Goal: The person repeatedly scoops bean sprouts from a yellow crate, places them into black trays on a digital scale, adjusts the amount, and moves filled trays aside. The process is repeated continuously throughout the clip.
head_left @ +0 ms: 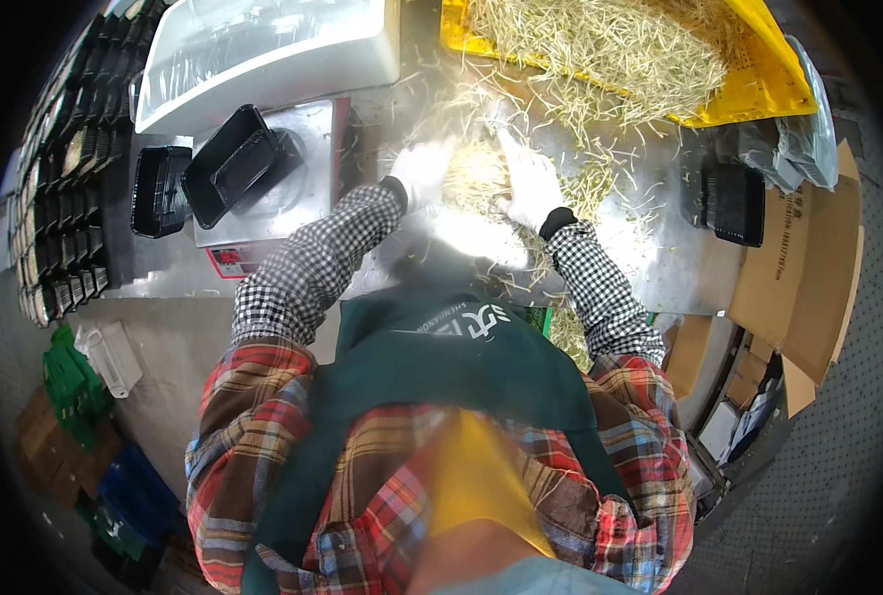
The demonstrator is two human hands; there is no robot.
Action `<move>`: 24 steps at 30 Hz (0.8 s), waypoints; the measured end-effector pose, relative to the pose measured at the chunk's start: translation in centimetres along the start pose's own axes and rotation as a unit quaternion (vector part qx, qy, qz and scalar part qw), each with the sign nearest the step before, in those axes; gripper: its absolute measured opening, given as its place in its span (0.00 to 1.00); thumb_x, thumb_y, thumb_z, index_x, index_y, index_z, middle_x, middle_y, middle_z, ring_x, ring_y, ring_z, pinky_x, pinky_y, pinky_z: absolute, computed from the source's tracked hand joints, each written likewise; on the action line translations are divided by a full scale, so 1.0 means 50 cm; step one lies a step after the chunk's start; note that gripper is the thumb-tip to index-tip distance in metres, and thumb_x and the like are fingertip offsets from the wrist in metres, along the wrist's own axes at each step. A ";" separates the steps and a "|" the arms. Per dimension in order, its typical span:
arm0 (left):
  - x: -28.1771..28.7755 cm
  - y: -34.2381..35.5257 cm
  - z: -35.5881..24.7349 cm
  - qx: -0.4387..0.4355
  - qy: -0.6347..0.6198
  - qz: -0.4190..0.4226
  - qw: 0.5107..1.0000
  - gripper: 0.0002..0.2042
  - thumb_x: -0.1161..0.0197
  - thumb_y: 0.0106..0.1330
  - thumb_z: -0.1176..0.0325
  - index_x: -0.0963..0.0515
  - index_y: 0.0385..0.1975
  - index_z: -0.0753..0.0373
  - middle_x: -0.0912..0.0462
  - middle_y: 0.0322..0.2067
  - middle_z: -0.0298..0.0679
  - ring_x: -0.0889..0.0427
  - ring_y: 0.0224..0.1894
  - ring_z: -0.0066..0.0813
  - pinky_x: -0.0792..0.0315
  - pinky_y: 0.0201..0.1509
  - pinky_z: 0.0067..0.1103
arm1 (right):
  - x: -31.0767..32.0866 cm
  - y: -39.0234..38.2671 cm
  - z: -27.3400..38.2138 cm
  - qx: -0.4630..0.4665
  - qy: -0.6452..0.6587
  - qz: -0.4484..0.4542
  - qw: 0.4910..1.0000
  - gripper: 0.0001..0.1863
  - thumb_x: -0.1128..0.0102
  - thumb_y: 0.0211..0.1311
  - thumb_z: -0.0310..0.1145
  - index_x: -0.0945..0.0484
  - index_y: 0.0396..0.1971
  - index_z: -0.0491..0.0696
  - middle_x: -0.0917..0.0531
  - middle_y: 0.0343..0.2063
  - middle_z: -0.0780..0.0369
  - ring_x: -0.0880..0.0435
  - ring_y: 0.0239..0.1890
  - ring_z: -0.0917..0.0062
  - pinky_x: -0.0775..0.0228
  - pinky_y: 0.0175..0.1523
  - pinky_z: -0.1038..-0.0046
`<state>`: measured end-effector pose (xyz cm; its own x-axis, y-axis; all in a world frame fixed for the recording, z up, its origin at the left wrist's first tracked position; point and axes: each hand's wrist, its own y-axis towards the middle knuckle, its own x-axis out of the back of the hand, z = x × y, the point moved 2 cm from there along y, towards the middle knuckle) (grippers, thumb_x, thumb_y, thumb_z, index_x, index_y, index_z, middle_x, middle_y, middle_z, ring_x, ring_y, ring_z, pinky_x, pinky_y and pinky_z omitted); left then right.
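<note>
A bundle of pale bean sprouts (477, 177) lies between my two white-gloved hands on the metal table, washed out by strong light. My left hand (424, 171) is at its left side, its fingers lost in blur and glare. On the other side, my right hand (533, 180) has its fingers stretched forward and thumb apart, against the sprouts. Whether either hand bears their weight cannot be seen. More loose sprouts (588, 188) with greenish bits are strewn to the right. Beyond them, a yellow crate (759, 87) holds a large heap of sprouts.
Left of my hands, a black plastic tray (228, 167) sits tilted on a scale (308, 134), beside another black tray (160, 190). A white foam box (263, 94) stands behind. Stacked black trays (64, 188) line the far left. At right are a black tray (734, 203) and an open cardboard box (804, 268).
</note>
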<state>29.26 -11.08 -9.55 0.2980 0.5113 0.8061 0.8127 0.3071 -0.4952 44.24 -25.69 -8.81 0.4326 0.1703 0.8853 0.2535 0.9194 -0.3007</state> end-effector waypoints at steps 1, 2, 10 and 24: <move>-0.005 -0.009 -0.001 -0.019 0.056 -0.099 0.993 0.51 0.27 0.47 0.61 0.52 0.70 0.62 0.30 0.57 0.50 0.29 0.60 0.49 0.35 0.64 0.40 | 0.015 -0.004 0.009 0.049 -0.064 -0.052 0.995 0.64 0.23 0.39 0.46 0.57 0.73 0.48 0.48 0.71 0.49 0.47 0.72 0.56 0.52 0.71 0.49; -0.030 -0.011 0.005 -0.037 0.114 -0.196 0.973 0.50 0.26 0.47 0.61 0.51 0.70 0.62 0.30 0.57 0.51 0.29 0.60 0.49 0.33 0.62 0.40 | 0.008 -0.003 0.019 0.043 -0.090 -0.045 0.994 0.66 0.22 0.37 0.48 0.58 0.73 0.50 0.50 0.72 0.49 0.49 0.73 0.55 0.55 0.72 0.48; -0.027 0.003 0.027 -0.048 -0.032 -0.115 0.992 0.24 0.47 0.64 0.70 0.36 0.61 0.64 0.23 0.50 0.51 0.21 0.50 0.46 0.28 0.55 0.37 | -0.004 0.035 0.033 -0.025 -0.042 0.053 0.997 0.57 0.29 0.43 0.31 0.55 0.73 0.50 0.46 0.70 0.49 0.41 0.69 0.55 0.49 0.71 0.50; -0.064 0.000 0.015 -0.040 -0.040 -0.033 0.998 0.20 0.49 0.64 0.71 0.34 0.58 0.62 0.22 0.43 0.51 0.20 0.45 0.50 0.24 0.46 0.38 | 0.072 0.003 -0.030 0.035 -0.180 0.067 0.981 0.30 0.35 0.52 0.37 0.29 0.57 0.50 0.16 0.40 0.53 0.16 0.44 0.63 0.24 0.49 0.61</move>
<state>27.93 -12.11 -12.34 0.2043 0.5560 0.8057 0.8678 0.2780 -0.4119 47.13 -25.45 -6.19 0.1220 0.3937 0.9111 0.1500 0.9001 -0.4091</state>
